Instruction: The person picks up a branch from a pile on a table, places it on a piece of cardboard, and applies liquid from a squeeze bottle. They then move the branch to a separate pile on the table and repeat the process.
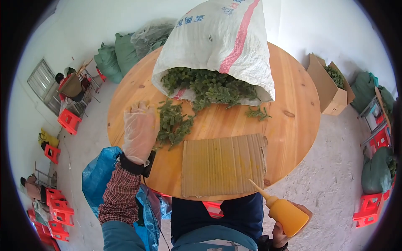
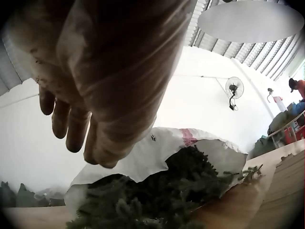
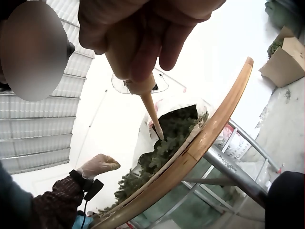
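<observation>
My left hand (image 1: 140,129), in a clear plastic glove, is over the left side of the round wooden table (image 1: 293,121). Its fingers hang loosely bent in the left wrist view, with nothing between them. Just right of it lie loose green sprigs (image 1: 173,123). Off the table's front right edge, my right hand (image 1: 279,235) grips a yellow squeeze bottle (image 1: 289,215), its thin nozzle angled up toward the table. A ridged cardboard sheet (image 1: 224,165) with yellow smears lies at the front edge. Behind it, a white woven sack (image 1: 209,46) gapes open, full of green sprigs.
One small sprig (image 1: 258,113) lies below the sack's mouth. A blue plastic bag (image 1: 98,167) hangs by my left sleeve. On the floor around stand red stools (image 1: 69,121), green sacks (image 1: 106,62) and a cardboard box (image 1: 331,90). Another person (image 1: 63,79) sits far left.
</observation>
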A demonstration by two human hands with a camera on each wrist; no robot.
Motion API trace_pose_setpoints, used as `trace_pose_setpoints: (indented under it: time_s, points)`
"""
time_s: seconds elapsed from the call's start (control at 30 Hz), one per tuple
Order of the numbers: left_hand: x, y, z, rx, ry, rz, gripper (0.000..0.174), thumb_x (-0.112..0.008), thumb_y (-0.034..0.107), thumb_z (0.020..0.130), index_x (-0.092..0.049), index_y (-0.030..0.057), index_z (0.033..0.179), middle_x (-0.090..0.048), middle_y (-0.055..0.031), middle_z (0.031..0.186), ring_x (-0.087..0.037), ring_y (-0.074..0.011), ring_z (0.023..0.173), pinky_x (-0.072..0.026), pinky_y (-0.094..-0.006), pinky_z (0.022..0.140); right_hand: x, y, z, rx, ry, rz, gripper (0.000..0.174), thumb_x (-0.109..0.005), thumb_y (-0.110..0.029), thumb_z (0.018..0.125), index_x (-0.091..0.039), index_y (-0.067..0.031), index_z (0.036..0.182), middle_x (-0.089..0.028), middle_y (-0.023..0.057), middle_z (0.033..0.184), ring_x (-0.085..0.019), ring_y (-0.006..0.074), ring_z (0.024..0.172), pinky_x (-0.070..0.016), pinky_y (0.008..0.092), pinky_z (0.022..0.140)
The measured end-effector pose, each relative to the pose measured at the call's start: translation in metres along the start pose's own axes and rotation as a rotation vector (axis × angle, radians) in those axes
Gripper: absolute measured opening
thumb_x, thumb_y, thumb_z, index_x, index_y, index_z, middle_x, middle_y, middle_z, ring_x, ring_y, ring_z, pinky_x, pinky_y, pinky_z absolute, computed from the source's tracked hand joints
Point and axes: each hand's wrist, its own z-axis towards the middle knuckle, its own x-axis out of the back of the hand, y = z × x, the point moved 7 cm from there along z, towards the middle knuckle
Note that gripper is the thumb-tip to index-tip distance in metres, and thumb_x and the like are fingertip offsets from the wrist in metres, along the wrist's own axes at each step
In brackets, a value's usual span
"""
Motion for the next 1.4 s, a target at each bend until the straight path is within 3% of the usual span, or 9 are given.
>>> trace_pose_setpoints:
  time_s: [0.13, 0.2, 0.37, 0.6, 0.77, 0.9, 1.17, 1.3, 1.4]
  points:
    - [-0.020, 0.030, 0.036, 0.010, -0.107, -0.239, 0.019, -0.066, 0.024, 0.087, -0.066, 0.0076, 0.097, -0.066, -0.0140, 0.102, -0.061, -0.0288, 0.100, -0.0413, -0.0436, 0.086, 0.001, 0.003, 0.002, -0.007, -0.032, -0.064, 0.069, -0.052, -0.071, 0.091, -0.065, -0.0041, 0.097, -0.062, 0.0080, 0.096, -0.055, 0.0247, 0.097, -0.0470, 0.0398, 0.085]
    - [-0.031, 0.058, 0.048, -0.132, -0.033, -0.386, 0.019, -0.067, 0.026, 0.087, -0.066, 0.0082, 0.092, -0.067, -0.0128, 0.092, -0.063, -0.0290, 0.092, -0.0414, -0.0437, 0.085, 0.001, 0.004, 0.004, -0.009, -0.047, -0.100, 0.068, -0.050, -0.071, 0.092, -0.066, -0.0044, 0.095, -0.062, 0.0076, 0.095, -0.054, 0.0248, 0.098, -0.0466, 0.0397, 0.085]
    - [-0.074, 0.084, 0.066, -0.141, -0.122, -0.313, 0.022, -0.067, 0.028, 0.085, -0.068, 0.0077, 0.092, -0.069, -0.0137, 0.087, -0.065, -0.0312, 0.086, -0.0430, -0.0440, 0.083, 0.006, -0.007, 0.012, -0.039, 0.096, -0.035, 0.061, -0.047, -0.062, 0.098, -0.071, -0.0079, 0.084, -0.064, 0.0043, 0.090, -0.053, 0.0244, 0.100, -0.0456, 0.0388, 0.087]
    - [-0.083, 0.046, 0.069, 0.124, -0.290, -0.738, 0.028, -0.067, 0.032, 0.084, -0.070, 0.0072, 0.097, -0.071, -0.0161, 0.088, -0.068, -0.0342, 0.084, -0.0459, -0.0438, 0.080, 0.004, 0.016, 0.002, -0.110, -0.012, 0.069, 0.061, -0.046, -0.062, 0.098, -0.070, -0.0065, 0.090, -0.066, 0.0036, 0.086, -0.054, 0.0223, 0.101, -0.0452, 0.0382, 0.089]
    - [-0.082, 0.070, 0.065, 0.044, -0.294, -0.644, 0.029, -0.066, 0.032, 0.084, -0.070, 0.0073, 0.097, -0.070, -0.0150, 0.090, -0.066, -0.0327, 0.090, -0.0448, -0.0442, 0.085, -0.003, 0.008, 0.004, -0.151, -0.010, 0.125, 0.062, -0.047, -0.063, 0.098, -0.069, -0.0050, 0.094, -0.066, 0.0046, 0.085, -0.055, 0.0212, 0.101, -0.0452, 0.0375, 0.090]
    - [-0.093, 0.097, 0.058, -0.156, -0.071, -0.241, 0.031, -0.066, 0.032, 0.082, -0.070, 0.0060, 0.099, -0.068, -0.0159, 0.095, -0.065, -0.0317, 0.096, -0.0457, -0.0408, 0.089, 0.005, 0.003, 0.007, -0.118, 0.043, 0.102, 0.062, -0.047, -0.062, 0.098, -0.068, -0.0043, 0.097, -0.065, 0.0053, 0.086, -0.055, 0.0210, 0.103, -0.0445, 0.0380, 0.092]
    - [-0.055, 0.044, 0.059, -0.061, -0.163, -0.621, 0.026, -0.061, 0.027, 0.088, -0.069, 0.0052, 0.099, -0.065, -0.0151, 0.102, -0.061, -0.0305, 0.101, -0.0434, -0.0449, 0.089, 0.015, 0.010, -0.001, -0.076, 0.104, -0.005, 0.065, -0.053, -0.061, 0.096, -0.060, 0.0028, 0.106, -0.055, 0.0119, 0.107, -0.066, 0.0224, 0.084, -0.0530, 0.0333, 0.072]
    - [-0.038, 0.022, 0.044, 0.101, -0.222, -0.973, 0.022, -0.058, 0.020, 0.090, -0.069, 0.0050, 0.101, -0.067, -0.0149, 0.102, -0.063, -0.0309, 0.100, -0.0467, -0.0441, 0.085, 0.008, 0.017, 0.000, -0.239, 0.110, 0.299, 0.068, -0.057, -0.060, 0.094, -0.056, 0.0055, 0.112, -0.048, 0.0142, 0.114, -0.068, 0.0240, 0.074, -0.0542, 0.0315, 0.060]
    - [-0.022, 0.046, 0.026, -0.235, -0.361, -1.181, 0.022, -0.058, 0.019, 0.091, -0.070, 0.0073, 0.106, -0.068, -0.0148, 0.093, -0.064, -0.0317, 0.098, -0.0489, -0.0440, 0.082, 0.010, 0.018, 0.000, -0.245, 0.138, 0.328, 0.068, -0.057, -0.059, 0.094, -0.055, 0.0056, 0.115, -0.047, 0.0142, 0.116, -0.068, 0.0251, 0.074, -0.0550, 0.0325, 0.058]
